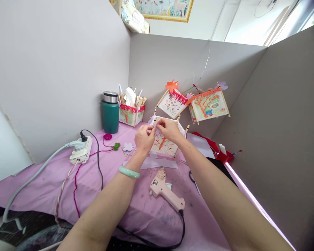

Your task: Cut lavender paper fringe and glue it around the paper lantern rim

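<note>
With left hand [144, 139] and right hand [170, 129], pinching purple paper [151, 120] at the corner of a drawn-on lantern [167, 147], probably to stop any slipping, with the glue gun [164, 188] parked in front on the counter [138, 213], likely for easy reach.

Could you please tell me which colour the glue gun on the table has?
The glue gun is pale pink; the head view shows it best.

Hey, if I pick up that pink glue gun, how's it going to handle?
The pink glue gun looks like hard plastic, so it probably won't flex. Lying on its side, it seems unlikely to roll. The black cord from its handle may drag or tug.
</note>
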Action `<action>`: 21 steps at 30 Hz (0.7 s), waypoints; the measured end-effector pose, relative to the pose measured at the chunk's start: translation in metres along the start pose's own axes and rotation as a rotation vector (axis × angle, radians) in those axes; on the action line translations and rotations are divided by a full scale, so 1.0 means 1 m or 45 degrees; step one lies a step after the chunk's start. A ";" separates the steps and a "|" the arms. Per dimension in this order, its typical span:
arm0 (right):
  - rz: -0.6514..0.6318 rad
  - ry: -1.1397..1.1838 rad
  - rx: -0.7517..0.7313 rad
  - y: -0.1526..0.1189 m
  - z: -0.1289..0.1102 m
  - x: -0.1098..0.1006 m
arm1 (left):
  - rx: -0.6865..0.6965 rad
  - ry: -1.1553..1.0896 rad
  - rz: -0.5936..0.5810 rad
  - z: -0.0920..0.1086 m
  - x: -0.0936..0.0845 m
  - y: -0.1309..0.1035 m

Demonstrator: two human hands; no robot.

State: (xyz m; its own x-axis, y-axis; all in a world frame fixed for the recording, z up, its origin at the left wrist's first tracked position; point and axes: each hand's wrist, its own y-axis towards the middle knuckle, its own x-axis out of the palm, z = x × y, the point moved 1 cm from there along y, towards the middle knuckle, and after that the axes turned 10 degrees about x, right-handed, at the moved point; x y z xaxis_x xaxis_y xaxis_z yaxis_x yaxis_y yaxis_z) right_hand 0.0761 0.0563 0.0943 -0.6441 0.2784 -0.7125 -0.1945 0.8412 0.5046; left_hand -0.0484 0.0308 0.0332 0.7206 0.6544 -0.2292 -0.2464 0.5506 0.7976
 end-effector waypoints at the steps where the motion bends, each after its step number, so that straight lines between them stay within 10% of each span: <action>1: 0.006 -0.002 0.011 0.000 0.000 0.000 | 0.005 0.005 0.005 0.000 0.000 0.000; 21: -0.025 -0.096 0.294 0.016 -0.007 0.002 | -0.068 0.149 -0.043 0.005 0.001 0.009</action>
State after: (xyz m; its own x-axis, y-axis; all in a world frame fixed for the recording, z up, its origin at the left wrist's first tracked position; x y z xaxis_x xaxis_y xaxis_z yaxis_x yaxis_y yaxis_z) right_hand 0.0666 0.0676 0.1043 -0.5829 0.2878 -0.7599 -0.0262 0.9280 0.3716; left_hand -0.0468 0.0336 0.0427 0.6495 0.6891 -0.3214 -0.2598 0.5984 0.7579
